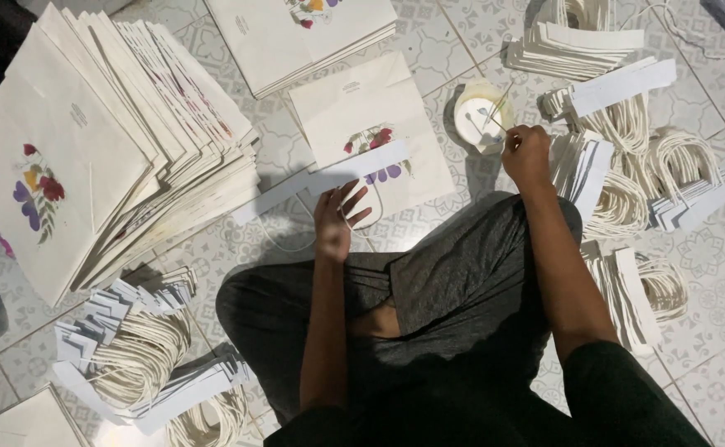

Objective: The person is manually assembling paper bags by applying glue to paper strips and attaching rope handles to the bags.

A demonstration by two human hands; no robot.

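A big fanned stack of bags (122,141), white paper with pressed-flower prints, fills the upper left of the frame. A smaller stack (304,37) sits at the top centre. Bundles of cord handles (627,174) on white card strips crowd the right side, and more handles (143,356) lie at the lower left. All of it rests on the patterned tile floor (710,331). My legs, in dark grey trousers, cross the lower middle.

One bag (362,112) lies flat on the floor just above my knees, in the centre. Across its lower part lies a long white strip (296,186), slanting down to the left. My left hand (336,222) rests on that strip, fingers spread and loose, a cord loop under them.

My right hand (526,153) is well apart, upper right of centre, pinched on a thin stick (495,112) that dips into a small white cup (478,116) just right of the bag.
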